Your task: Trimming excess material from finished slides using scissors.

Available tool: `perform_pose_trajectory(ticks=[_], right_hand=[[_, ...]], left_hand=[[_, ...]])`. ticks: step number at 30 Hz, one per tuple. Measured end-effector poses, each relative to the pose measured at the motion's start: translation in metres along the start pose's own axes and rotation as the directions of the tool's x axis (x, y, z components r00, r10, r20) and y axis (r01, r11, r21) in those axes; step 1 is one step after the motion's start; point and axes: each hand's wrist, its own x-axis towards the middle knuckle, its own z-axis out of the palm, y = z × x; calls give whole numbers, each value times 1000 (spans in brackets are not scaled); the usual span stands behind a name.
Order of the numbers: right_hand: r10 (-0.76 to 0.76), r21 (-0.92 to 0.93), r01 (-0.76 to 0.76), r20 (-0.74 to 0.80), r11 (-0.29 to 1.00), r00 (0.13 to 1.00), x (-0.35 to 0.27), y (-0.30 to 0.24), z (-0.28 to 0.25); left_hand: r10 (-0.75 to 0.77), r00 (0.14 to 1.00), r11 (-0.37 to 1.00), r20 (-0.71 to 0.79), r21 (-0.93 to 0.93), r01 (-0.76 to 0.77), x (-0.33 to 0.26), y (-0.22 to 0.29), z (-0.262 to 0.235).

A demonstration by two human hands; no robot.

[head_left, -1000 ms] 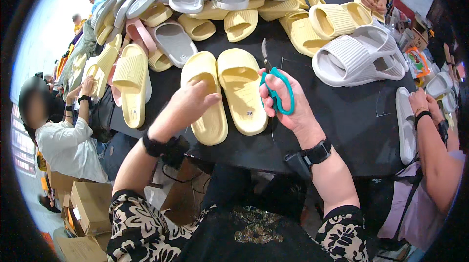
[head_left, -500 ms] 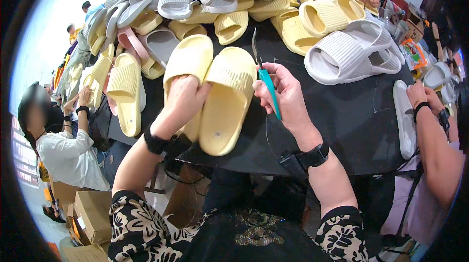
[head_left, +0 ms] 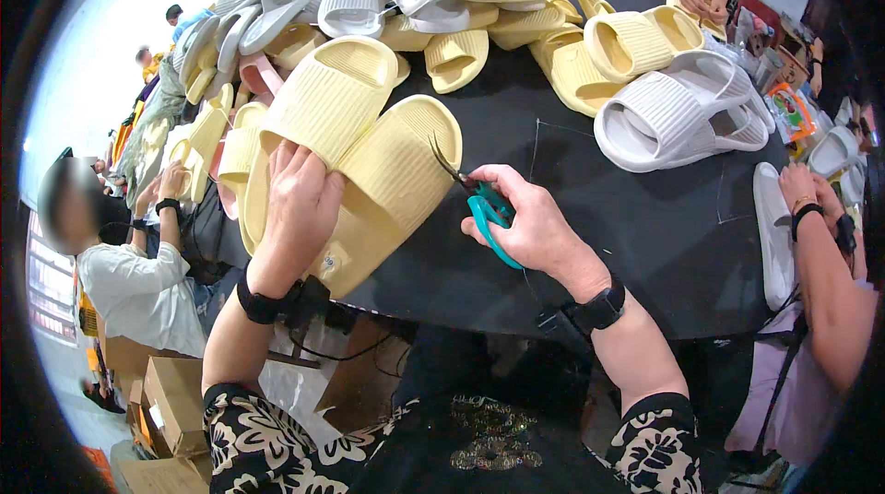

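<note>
My left hand point(head_left: 300, 204) grips a pair of pale yellow slide slippers point(head_left: 406, 158) near the table's front edge. Its fingers are tucked under the strap of the left one, and the pair tilts with the toes away from me and to the right. In my right hand point(head_left: 544, 231) is a pair of small scissors point(head_left: 490, 222) with teal handles and thin, curved dark blades. The blade tips point at the strap of the right slipper, close to its edge; whether they touch it I cannot tell. A thin dark thread hangs below my right hand.
Yellow, grey and pink slippers point(head_left: 355, 1) are heaped along the far side of the black table point(head_left: 498, 291). White slippers point(head_left: 659, 121) lie to the right. Co-workers' hands point(head_left: 811, 194) hold slippers at both sides. Cardboard boxes point(head_left: 175, 402) stand at lower left.
The yellow pair has shifted left and tipped toward the right. The scissors have turned from upright to pointing left, moving closer to the right slipper's strap.
</note>
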Motion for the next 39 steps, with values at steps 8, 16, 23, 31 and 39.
perform_pose_trajectory(ticks=[8, 16, 23, 31, 39], right_hand=[[-106, -19, 105, -131, 994, 986, 0, 5, 3], [-106, -145, 74, -219, 987, 970, 1, 1, -5], [-55, -58, 42, -236, 997, 970, 1, 0, -4], [96, 20, -97, -411, 995, 907, 6, 14, -7], [381, 311, -326, -133, 892, 915, 8, 26, -13]], left_hand=[[114, 992, 993, 45, -34, -113, 1, 4, 11], [306, 925, 950, 224, -12, -312, 4, 26, 15], [350, 902, 934, 253, -17, -357, 2, 27, 14], [208, 958, 972, 198, -153, -179, 1, 20, 22], [187, 970, 944, 157, -302, -133, -4, 11, 51]])
